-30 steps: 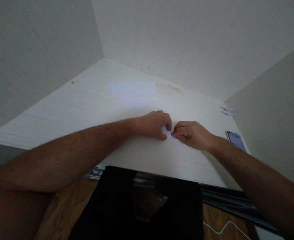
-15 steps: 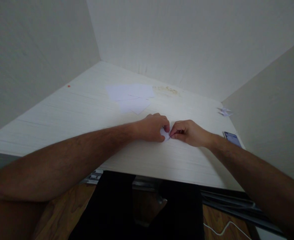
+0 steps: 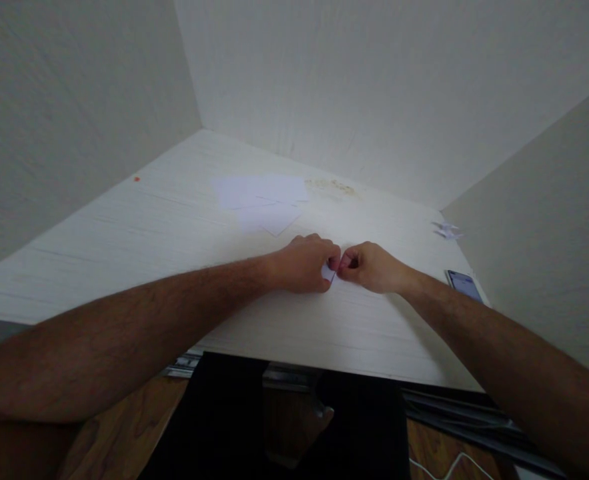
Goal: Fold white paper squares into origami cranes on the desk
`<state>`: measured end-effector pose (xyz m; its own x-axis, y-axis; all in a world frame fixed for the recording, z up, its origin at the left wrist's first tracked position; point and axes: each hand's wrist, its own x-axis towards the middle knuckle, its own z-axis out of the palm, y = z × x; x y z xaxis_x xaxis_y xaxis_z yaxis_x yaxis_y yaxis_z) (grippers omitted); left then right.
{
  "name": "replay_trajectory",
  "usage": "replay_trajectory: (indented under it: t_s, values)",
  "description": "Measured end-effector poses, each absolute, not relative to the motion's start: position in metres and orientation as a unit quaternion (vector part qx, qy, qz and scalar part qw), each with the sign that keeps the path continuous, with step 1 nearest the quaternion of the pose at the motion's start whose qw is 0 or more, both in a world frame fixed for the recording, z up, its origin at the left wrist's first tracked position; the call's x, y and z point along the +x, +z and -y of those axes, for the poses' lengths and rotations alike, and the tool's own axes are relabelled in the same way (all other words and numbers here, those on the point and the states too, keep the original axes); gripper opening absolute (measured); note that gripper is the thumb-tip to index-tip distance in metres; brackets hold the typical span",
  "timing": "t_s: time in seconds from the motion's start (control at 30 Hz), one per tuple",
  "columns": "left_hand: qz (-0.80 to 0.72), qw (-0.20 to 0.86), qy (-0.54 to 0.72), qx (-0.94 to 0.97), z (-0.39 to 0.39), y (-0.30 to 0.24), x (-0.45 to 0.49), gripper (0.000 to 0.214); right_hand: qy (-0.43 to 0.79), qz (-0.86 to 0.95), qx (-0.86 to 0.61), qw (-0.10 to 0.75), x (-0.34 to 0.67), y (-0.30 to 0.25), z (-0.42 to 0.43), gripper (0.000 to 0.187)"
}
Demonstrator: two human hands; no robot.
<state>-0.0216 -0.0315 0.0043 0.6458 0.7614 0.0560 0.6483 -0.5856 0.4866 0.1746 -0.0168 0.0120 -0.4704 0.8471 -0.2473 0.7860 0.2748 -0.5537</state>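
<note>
Both my hands meet at the middle of a white desk (image 3: 124, 233). My left hand (image 3: 304, 263) is curled, its fingers pinching a small folded piece of white paper (image 3: 327, 273). My right hand (image 3: 371, 267) is closed too, thumb and fingers pinched on the same paper from the right side. Most of the paper is hidden between the fingers, and it rests on or just above the desk top.
Loose white paper sheets (image 3: 264, 200) lie farther back on the desk. A small folded paper figure (image 3: 447, 230) sits at the far right edge. A phone (image 3: 464, 285) lies near the right wall. Walls enclose the desk on three sides.
My hands have drawn closer together over the paper, so less of it shows. The view has shifted slightly.
</note>
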Motion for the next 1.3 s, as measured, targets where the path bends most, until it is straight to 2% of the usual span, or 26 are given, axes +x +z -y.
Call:
replay_trajectory:
  t_s: [0.3, 0.67, 0.83, 1.13, 1.3]
  values:
    - [-0.381, 0.220, 0.130, 0.889, 0.031, 0.003, -0.020, 0.020, 0.297, 0.783, -0.547, 0.018, 0.167, 0.019, 0.018, 0.009]
    - [-0.356, 0.209, 0.149, 0.898, 0.030, 0.001, -0.022, 0.022, 0.272, 0.771, -0.576, 0.010, 0.164, 0.021, 0.016, 0.014]
    - [-0.307, 0.195, 0.129, 0.923, 0.031, 0.005, -0.030, 0.024, 0.297, 0.745, -0.598, 0.015, 0.166, 0.015, 0.012, 0.019]
    - [-0.202, 0.128, 0.094, 0.966, 0.024, 0.006, -0.044, 0.028, 0.315, 0.742, -0.591, 0.026, 0.165, 0.013, 0.010, 0.017]
    - [-0.185, 0.109, 0.096, 0.972, 0.027, 0.004, -0.049, 0.033, 0.346, 0.733, -0.586, -0.001, 0.163, 0.016, 0.009, 0.014]
